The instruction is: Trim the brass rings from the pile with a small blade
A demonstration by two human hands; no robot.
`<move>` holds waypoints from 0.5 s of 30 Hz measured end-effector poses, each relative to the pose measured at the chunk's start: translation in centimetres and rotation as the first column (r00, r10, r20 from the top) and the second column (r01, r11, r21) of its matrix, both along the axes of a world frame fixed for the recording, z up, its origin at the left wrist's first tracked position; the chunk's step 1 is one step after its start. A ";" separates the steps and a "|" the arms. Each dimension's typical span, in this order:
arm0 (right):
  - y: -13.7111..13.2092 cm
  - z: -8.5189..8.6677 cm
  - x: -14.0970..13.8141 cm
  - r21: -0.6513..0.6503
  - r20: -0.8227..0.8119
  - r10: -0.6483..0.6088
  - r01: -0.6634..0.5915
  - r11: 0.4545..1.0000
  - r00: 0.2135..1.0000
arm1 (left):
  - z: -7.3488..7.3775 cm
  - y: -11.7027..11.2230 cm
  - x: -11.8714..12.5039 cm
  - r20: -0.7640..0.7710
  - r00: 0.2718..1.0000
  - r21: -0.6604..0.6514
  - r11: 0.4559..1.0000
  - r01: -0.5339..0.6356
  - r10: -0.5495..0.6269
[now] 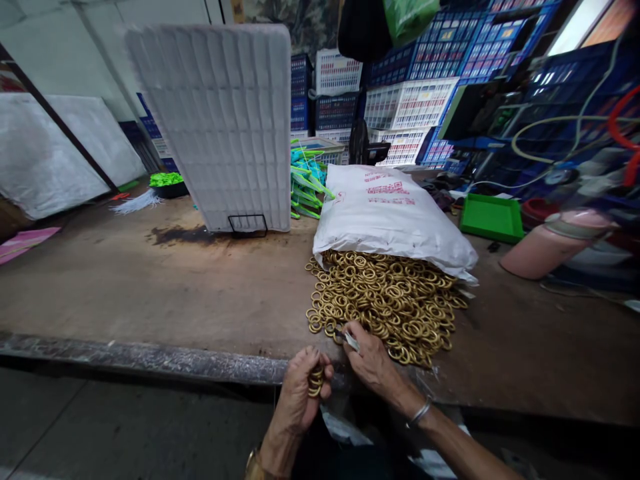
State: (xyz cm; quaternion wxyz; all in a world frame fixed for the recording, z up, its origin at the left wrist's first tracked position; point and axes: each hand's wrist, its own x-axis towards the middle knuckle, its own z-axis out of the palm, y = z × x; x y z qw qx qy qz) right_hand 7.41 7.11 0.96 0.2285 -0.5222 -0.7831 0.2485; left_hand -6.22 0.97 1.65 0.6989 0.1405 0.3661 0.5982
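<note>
My left hand (299, 387) is closed around several brass-coloured rings (316, 383), stacked in its curled fingers just off the table's front edge. My right hand (371, 359) pinches a small tool with a pale flat part (352, 342) and a dark tip; its exact kind is unclear. That tip is at the near left edge of a heap of loose brass-coloured rings (385, 293). The heap spreads out from the mouth of a white woven sack (395, 207) lying on its side.
A ribbed white tray (225, 127) leans upright in a black wire stand (249, 225) on the wooden table (200, 293). Green-and-blue plastic pieces (305, 180) lie behind it. On the right are a green tray (491, 217) and a pink bottle (545, 247). Stacked crates (407, 103) stand behind.
</note>
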 end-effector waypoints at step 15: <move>-3.2 4.0 -0.5 -0.180 -0.328 0.066 -0.132 0.975 0.942 | 0.2 -0.2 1.4 -0.271 0.956 0.040 0.991 0.127 -0.112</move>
